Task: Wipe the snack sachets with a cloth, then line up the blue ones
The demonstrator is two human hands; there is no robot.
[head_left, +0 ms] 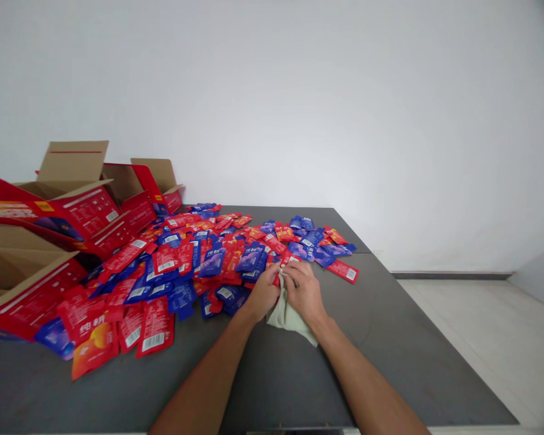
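My left hand (265, 295) and my right hand (304, 294) are close together above the dark table, fingers closed. Between them is a small red pouch (291, 258), mostly covered by my fingers; the left hand grips its side. A pale green cloth (286, 317) is pinched in my right hand and hangs down to the tabletop. Just beyond and to the left of the hands lies a loose heap of red pouches (167, 258) and blue pouches (213, 261). How the cloth meets the pouch is hidden by the fingers.
Open red cardboard boxes (93, 208) stand along the left side of the dark grey table (390, 350). A single red pouch (343, 271) lies at the heap's right end. A white wall (299, 109) rises behind; the table's right edge drops to a pale floor (471, 308).
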